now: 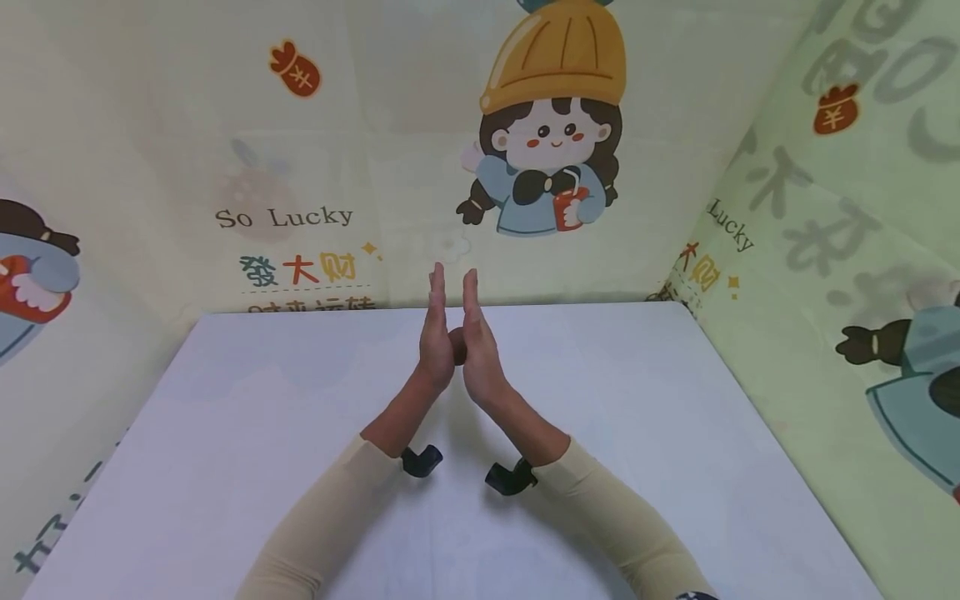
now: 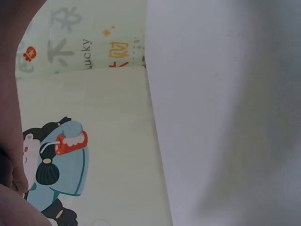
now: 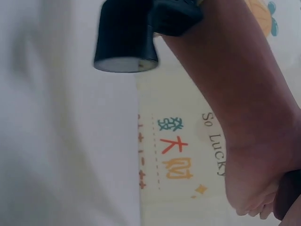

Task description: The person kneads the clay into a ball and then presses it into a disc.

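A small dark brown ball-like lump (image 1: pixel 458 345) sits between my two palms, raised above the white table; its material cannot be made out. My left hand (image 1: pixel 435 337) presses it from the left with straight fingers pointing up and away. From the right, my right hand (image 1: pixel 481 354) presses against it in the same way, palm facing palm. The fingertips of the two hands stand a little apart. In the right wrist view, part of the dark lump (image 3: pixel 288 194) shows at the right edge beside the left hand (image 3: pixel 256 176). The left wrist view shows only a sliver of the lump (image 2: pixel 4 169).
Below the arms spreads a white tabletop (image 1: pixel 637 400). Cartoon-printed sheets (image 1: pixel 420 167) stand behind it and at both sides. Black wrist cameras hang under the left wrist (image 1: pixel 397 417) and the right wrist (image 1: pixel 546 437).
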Available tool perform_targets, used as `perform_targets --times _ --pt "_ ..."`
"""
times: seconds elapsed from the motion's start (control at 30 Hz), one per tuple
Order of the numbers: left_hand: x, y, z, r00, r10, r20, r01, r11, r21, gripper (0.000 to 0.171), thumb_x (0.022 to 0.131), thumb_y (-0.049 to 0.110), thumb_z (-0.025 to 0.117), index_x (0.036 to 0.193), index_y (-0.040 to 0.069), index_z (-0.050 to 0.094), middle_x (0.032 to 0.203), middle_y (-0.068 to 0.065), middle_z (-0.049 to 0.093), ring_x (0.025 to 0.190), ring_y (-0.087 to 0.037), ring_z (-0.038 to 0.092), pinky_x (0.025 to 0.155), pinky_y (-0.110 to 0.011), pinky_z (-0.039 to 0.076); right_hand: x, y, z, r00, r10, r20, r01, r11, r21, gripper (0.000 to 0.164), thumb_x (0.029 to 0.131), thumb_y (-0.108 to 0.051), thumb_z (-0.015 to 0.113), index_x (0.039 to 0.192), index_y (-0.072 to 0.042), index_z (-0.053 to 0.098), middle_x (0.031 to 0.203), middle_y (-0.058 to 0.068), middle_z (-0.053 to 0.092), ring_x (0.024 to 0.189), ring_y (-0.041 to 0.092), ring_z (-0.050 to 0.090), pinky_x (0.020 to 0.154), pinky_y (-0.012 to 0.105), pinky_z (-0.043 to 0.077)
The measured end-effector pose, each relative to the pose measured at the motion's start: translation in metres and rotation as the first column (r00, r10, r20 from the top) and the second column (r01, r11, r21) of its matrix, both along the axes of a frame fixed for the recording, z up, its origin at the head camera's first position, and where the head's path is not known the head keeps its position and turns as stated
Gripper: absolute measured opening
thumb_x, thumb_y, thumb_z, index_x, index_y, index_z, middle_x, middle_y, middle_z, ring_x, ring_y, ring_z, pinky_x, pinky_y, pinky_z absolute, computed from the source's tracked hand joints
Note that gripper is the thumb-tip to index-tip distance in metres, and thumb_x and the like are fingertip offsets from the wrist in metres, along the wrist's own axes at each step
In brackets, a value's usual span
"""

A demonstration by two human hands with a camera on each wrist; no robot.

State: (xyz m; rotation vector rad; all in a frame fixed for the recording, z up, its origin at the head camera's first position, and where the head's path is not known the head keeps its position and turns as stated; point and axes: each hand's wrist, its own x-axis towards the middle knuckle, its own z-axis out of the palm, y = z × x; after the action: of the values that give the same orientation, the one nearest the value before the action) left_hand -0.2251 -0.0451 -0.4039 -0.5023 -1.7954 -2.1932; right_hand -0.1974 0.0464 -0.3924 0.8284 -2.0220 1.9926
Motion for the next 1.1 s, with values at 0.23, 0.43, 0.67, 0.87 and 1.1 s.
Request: perform_targets --times 0.23,0.43,0.67,0.87,1.1 --pt "-0.001 0.005 -0.002 0.997 -0.078 0.004 0.078 0.997 0.007 0.068 0.110 0.041 0.014 0.170 0.011 0.004 0.177 0.000 -0.004 0.155 -0.011 0.012 0.125 -0.052 0.004 -0.007 0.003 0.012 0.999 -0.033 -0.008 0.033 0.999 -0.041 0.084 0.110 -0.064 0.018 0.168 -0.006 0.002 0.177 0.005 -0.002 0.127 0.010 0.051 0.100 0.024 0.039" --pt "0.003 0.008 -0.004 0.995 -0.101 0.028 0.101 0.995 0.000 0.069 0.110 0.045 0.013 0.170 0.013 0.007 0.161 -0.008 0.042 0.074 -0.011 0.046 0.091 -0.029 0.038 -0.013 0.005 0.019 0.999 -0.052 -0.006 0.051 0.998 -0.044 0.079 0.112 -0.058 0.018 0.168 -0.005 -0.001 0.176 0.000 -0.003 0.159 0.008 -0.001 0.127 0.040 0.004" --pt "0.007 0.008 0.001 0.993 -0.111 -0.027 0.111 0.994 -0.016 0.069 0.111 0.045 0.013 0.170 0.009 0.009 0.096 0.004 0.067 0.056 -0.012 0.041 0.062 -0.026 0.038 -0.020 0.006 0.027 0.999 -0.042 -0.010 0.041 0.997 -0.067 0.085 0.109 -0.065 0.020 0.169 -0.009 -0.003 0.177 0.003 -0.005 0.158 0.007 0.001 0.126 0.043 0.012" --pt "0.012 0.008 0.008 0.993 -0.111 -0.030 0.110 0.993 -0.048 0.067 0.111 0.040 0.011 0.169 0.008 0.009 0.176 0.001 0.009 0.087 -0.010 0.050 0.105 -0.038 0.033 -0.025 0.009 0.029 0.999 -0.052 0.008 0.052 0.996 -0.068 0.079 0.111 -0.059 0.019 0.169 -0.009 -0.002 0.177 0.003 -0.005 0.158 0.007 0.004 0.125 0.044 0.014" --pt "0.020 0.011 0.021 0.985 -0.155 -0.079 0.149 0.986 -0.081 0.066 0.112 0.039 0.009 0.169 0.008 0.005 0.176 0.003 0.004 0.154 -0.009 0.016 0.124 -0.050 0.009 -0.032 0.013 0.033 0.997 -0.042 0.063 0.048 0.995 -0.093 0.065 0.113 -0.040 0.016 0.170 -0.013 -0.001 0.177 -0.001 -0.003 0.157 0.006 0.007 0.125 0.047 0.014"
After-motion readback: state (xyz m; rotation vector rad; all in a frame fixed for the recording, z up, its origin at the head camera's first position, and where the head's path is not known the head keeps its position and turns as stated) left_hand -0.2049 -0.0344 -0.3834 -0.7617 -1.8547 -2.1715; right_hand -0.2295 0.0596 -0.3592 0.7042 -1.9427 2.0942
